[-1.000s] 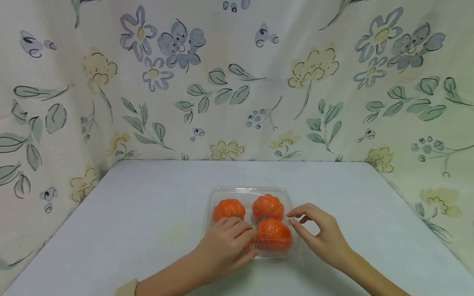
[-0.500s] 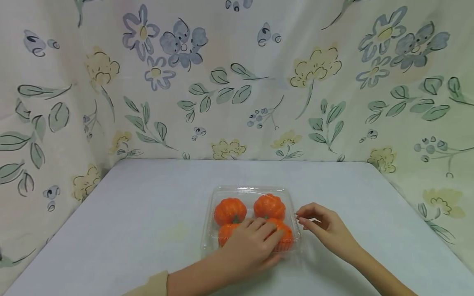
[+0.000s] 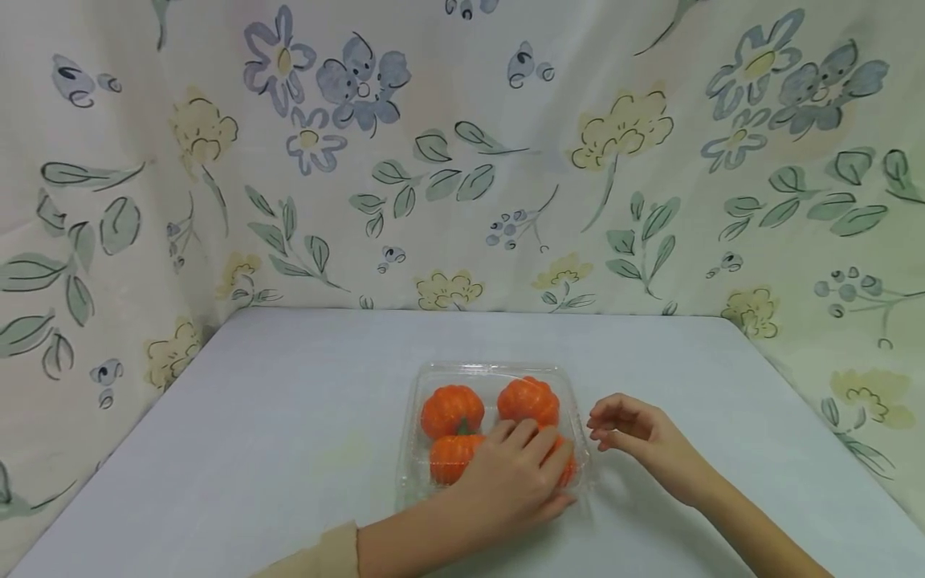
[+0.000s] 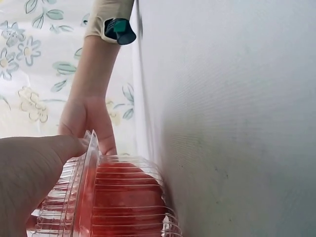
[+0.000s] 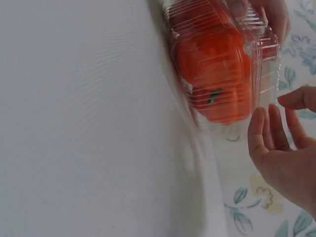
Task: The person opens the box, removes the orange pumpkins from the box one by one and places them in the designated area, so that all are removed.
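A clear plastic clamshell container (image 3: 410,474), lid down, stands on the table with several orange pumpkins (image 3: 452,411) inside. My left hand (image 3: 506,482) rests over its front right part, fingers bent on the lid and thumb at the front rim. In the left wrist view, that thumb (image 4: 69,147) touches the rim edge. My right hand (image 3: 643,437) hovers beside the container's right side, apart from it, its fingers loosely curved with nothing between them. The left hand covers much of the front right pumpkin.
The white table (image 3: 303,377) extends around the container. A flower-patterned cloth (image 3: 462,160) hangs behind it and at both sides.
The left hand has slid rightward along the container's front edge, uncovering the front left pumpkin. My right hand has drawn slightly away to the right.
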Action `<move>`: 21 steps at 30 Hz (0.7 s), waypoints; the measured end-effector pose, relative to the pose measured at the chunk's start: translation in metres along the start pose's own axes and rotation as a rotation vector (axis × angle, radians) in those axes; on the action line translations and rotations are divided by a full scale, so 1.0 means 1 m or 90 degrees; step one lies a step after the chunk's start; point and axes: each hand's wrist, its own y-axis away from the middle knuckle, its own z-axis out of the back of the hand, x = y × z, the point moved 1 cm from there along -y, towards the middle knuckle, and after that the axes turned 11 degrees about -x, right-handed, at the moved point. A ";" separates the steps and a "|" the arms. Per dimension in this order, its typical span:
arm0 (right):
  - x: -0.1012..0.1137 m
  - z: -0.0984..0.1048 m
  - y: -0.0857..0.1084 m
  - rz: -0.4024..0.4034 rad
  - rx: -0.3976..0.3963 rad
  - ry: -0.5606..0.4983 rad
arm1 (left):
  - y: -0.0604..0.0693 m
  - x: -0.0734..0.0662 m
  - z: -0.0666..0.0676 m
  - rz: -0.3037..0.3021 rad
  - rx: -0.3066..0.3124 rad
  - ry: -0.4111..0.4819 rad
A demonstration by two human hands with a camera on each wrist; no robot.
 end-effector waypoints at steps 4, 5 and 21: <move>-0.006 0.006 -0.001 -0.049 0.034 -0.039 | -0.006 -0.002 -0.001 0.002 0.040 -0.019; -0.007 0.006 -0.001 -0.065 0.046 -0.046 | -0.007 -0.002 -0.001 0.002 0.049 -0.023; -0.031 0.016 -0.004 -0.236 0.188 -0.216 | -0.016 -0.007 -0.008 0.002 0.099 -0.079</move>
